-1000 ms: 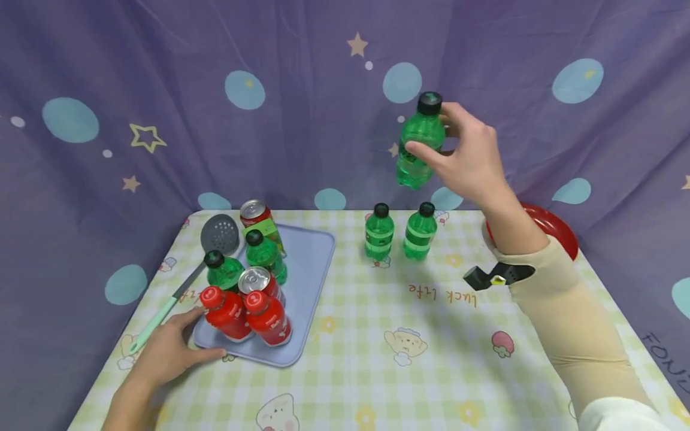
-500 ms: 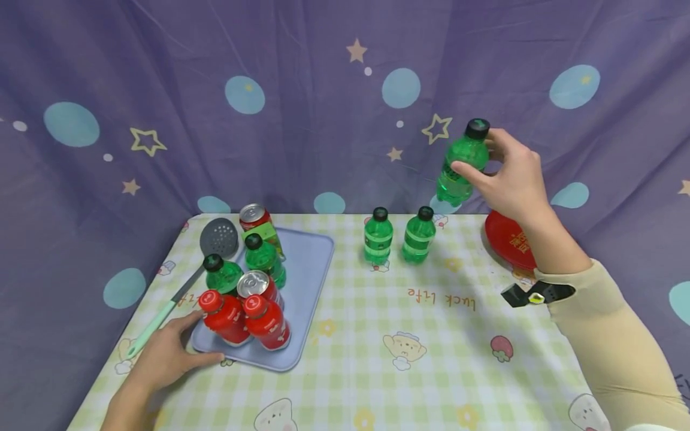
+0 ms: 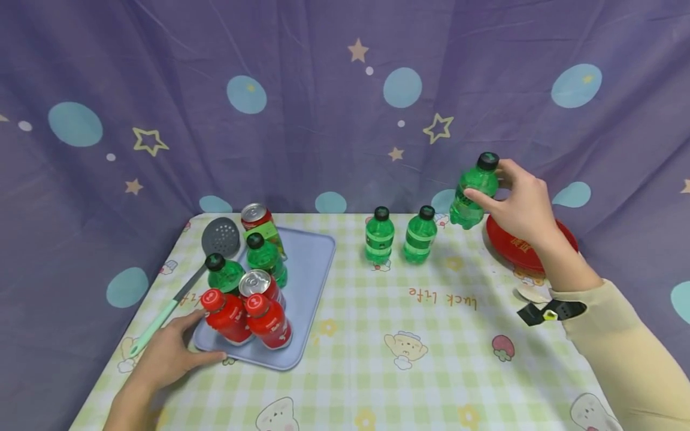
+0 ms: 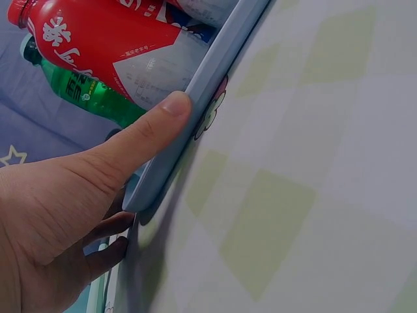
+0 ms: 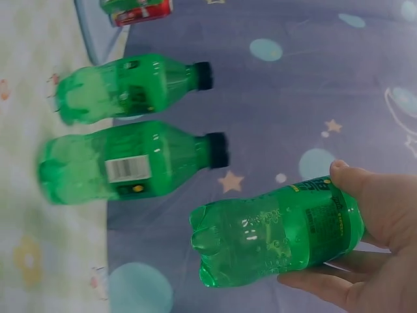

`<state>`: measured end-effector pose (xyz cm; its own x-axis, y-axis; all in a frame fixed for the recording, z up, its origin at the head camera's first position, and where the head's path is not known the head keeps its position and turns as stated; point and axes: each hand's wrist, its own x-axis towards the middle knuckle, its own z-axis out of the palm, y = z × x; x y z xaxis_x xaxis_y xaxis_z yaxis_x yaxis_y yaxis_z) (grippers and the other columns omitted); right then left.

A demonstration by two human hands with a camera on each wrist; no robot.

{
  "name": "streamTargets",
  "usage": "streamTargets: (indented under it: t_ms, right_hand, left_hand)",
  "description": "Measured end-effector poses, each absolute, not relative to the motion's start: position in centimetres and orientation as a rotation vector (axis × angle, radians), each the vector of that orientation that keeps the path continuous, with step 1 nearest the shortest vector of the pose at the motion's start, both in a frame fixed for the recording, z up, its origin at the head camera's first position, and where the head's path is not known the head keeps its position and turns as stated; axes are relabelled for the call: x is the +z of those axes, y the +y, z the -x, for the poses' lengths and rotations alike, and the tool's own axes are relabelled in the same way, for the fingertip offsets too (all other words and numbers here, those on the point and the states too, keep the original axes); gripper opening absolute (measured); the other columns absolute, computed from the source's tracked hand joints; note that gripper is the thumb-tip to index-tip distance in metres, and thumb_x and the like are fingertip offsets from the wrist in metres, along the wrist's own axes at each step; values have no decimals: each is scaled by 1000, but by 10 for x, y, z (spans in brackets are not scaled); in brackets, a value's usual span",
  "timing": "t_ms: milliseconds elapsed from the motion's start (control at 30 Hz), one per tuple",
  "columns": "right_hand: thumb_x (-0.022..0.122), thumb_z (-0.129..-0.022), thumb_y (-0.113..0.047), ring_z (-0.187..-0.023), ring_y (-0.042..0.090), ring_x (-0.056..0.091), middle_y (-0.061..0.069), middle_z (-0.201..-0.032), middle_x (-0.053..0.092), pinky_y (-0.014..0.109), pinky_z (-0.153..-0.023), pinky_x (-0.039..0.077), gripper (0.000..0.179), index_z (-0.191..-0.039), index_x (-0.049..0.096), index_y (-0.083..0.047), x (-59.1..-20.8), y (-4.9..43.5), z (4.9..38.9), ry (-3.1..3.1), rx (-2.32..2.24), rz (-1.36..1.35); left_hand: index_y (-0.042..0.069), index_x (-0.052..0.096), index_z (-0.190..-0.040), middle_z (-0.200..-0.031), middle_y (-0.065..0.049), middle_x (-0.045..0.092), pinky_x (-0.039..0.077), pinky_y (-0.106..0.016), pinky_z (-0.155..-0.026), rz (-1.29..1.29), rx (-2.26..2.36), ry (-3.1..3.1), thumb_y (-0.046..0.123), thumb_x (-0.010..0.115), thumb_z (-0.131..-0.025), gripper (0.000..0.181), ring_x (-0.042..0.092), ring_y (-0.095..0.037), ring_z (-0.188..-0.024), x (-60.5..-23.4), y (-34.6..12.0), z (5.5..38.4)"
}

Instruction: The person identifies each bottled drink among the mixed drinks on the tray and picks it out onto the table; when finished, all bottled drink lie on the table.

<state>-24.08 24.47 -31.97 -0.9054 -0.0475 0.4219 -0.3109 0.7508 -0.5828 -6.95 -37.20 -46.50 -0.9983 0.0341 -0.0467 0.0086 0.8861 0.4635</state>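
Note:
In the head view my right hand [image 3: 520, 200] grips a green soda bottle [image 3: 473, 194] with a black cap, thumb on one side and fingers behind. It is raised above the table's back right, slightly tilted. Two similar bottles, a left one [image 3: 380, 236] and a right one [image 3: 420, 235], stand upright on the cloth beside it. My left hand [image 3: 167, 350] spreads around the near left corner of a blue-grey tray [image 3: 307, 275]; in the left wrist view the straight thumb [image 4: 153, 127] touches its wall. The tray bears red bottles [image 3: 269, 323], green bottles [image 3: 266, 257] and cans [image 3: 256, 281].
A red plate [image 3: 517, 239] lies at the back right, partly behind my right hand, with a pale spoon-like piece [image 3: 532, 293] nearer. A skimmer [image 3: 221, 237] with a mint handle lies along the tray's left side. A purple curtain [image 3: 334, 120] hangs behind the table.
My right hand has carried the green bottle to the right and then lowered it toward the table. The left hand stays at the tray's corner.

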Motion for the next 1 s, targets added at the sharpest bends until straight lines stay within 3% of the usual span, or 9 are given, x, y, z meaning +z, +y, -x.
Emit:
streamTargets:
  t_ms: [400,567,800,900,1000]
  right_hand:
    - [82,-93,-48,-117,45,66,26,-134,68,62,-93,54,66,-139,59,-6,-357,257,239,-2667,931,-235]
    - [83,-92,-46,-113,42,66,25,-131,70,52,-88,53,66,-138,59,-5,-369,260,239,-2676,939,-247]
    - [83,-93,-45,-96,35,61,23,-115,71,41,-75,47,64,-135,58,-3,-383,260,241,-2707,915,-273]
    - [83,-93,-43,-99,37,64,24,-118,71,44,-76,52,63,-135,58,-3,-388,259,242,-2709,923,-298]
    - [82,-94,-41,-109,44,66,26,-124,70,57,-86,58,62,-135,57,-2,-393,258,243,-2712,957,-314]
  left_hand:
    - [-8,54,-150,-148,-34,59,47,-72,-108,-12,721,2990,59,98,-65,116,54,-57,-137,-466,-373,70]
    - [-8,54,-149,-147,-34,59,47,-72,-109,-17,729,2993,58,98,-65,116,54,-57,-137,-466,-372,69]
    - [-8,54,-149,-148,-34,59,47,-72,-108,-13,727,2999,58,98,-65,116,54,-57,-137,-466,-372,68]
    - [-8,54,-150,-148,-34,59,47,-72,-108,-14,729,3000,58,98,-65,116,54,-57,-137,-466,-372,68]
    - [-8,53,-150,-148,-34,58,47,-72,-108,-17,730,2996,58,98,-66,116,53,-58,-137,-466,-372,69]
